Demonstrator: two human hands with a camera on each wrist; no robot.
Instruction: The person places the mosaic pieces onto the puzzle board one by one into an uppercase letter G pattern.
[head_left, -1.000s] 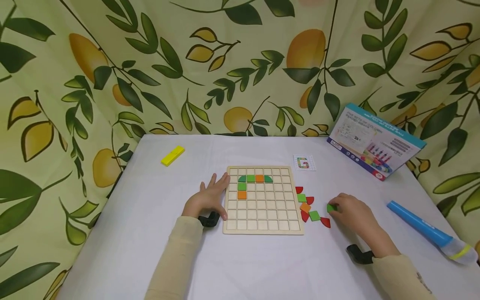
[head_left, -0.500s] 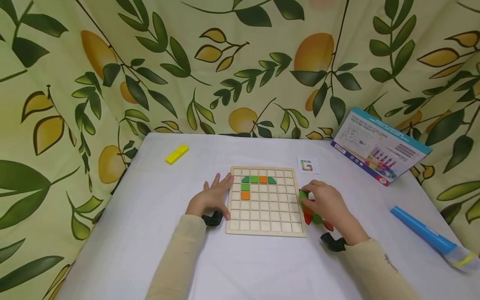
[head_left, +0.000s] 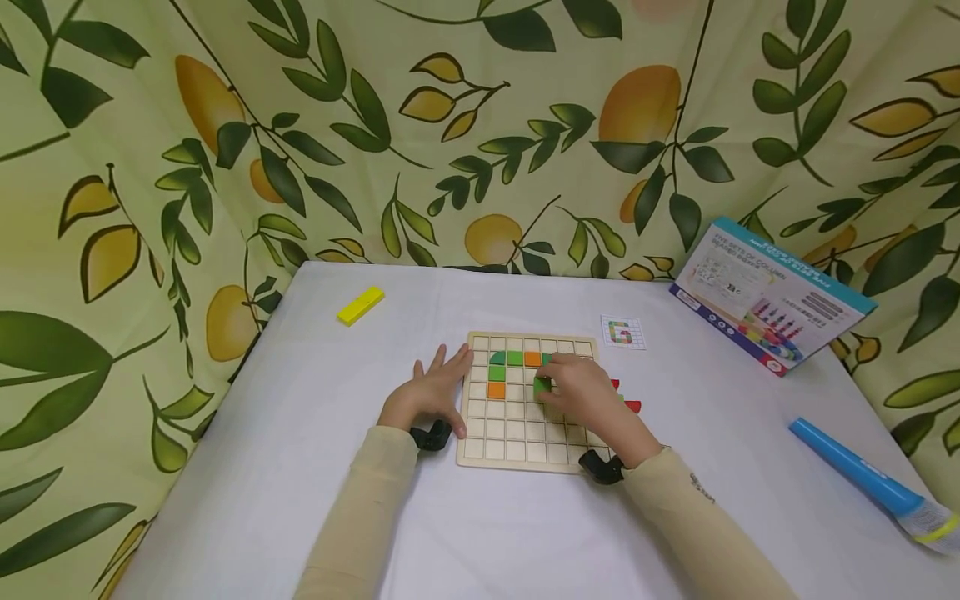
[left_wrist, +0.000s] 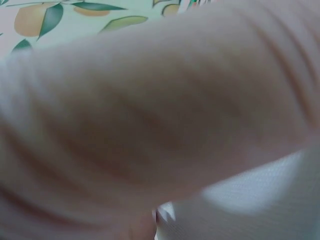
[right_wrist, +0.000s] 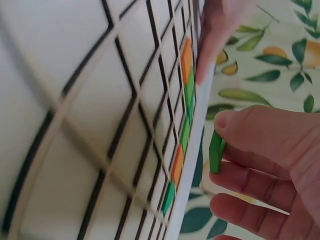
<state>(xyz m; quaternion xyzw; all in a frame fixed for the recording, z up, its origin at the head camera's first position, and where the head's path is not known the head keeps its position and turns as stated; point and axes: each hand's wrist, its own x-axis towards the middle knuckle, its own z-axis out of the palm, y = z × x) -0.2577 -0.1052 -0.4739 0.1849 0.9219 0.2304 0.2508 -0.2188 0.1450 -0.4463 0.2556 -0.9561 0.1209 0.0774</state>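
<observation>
A wooden grid board (head_left: 516, 451) lies on the table, with several green and orange tiles in its upper left cells, among them an orange tile (head_left: 497, 390). My left hand (head_left: 426, 397) rests at the board's left edge, fingers spread; in the left wrist view a blurred pale form covers most of the frame. Over the upper right of the board, my right hand (head_left: 585, 396) pinches a green tile (right_wrist: 216, 150) between thumb and fingertips. The right wrist view shows that tile held apart from the grid. Red pieces (head_left: 633, 406) peek out beyond the right hand, which hides others.
A small card with a coloured letter G (head_left: 623, 332) lies behind the board's right corner. A yellow block (head_left: 361, 306) is at the back left. To the right are a printed box (head_left: 772, 296) and a blue tube (head_left: 858, 467). A patterned curtain hangs behind the table.
My right hand has carried the green tile leftward from the table at the right, past the loose pieces, to above the board. My left hand stays at the board's edge; the head view shifted slightly.
</observation>
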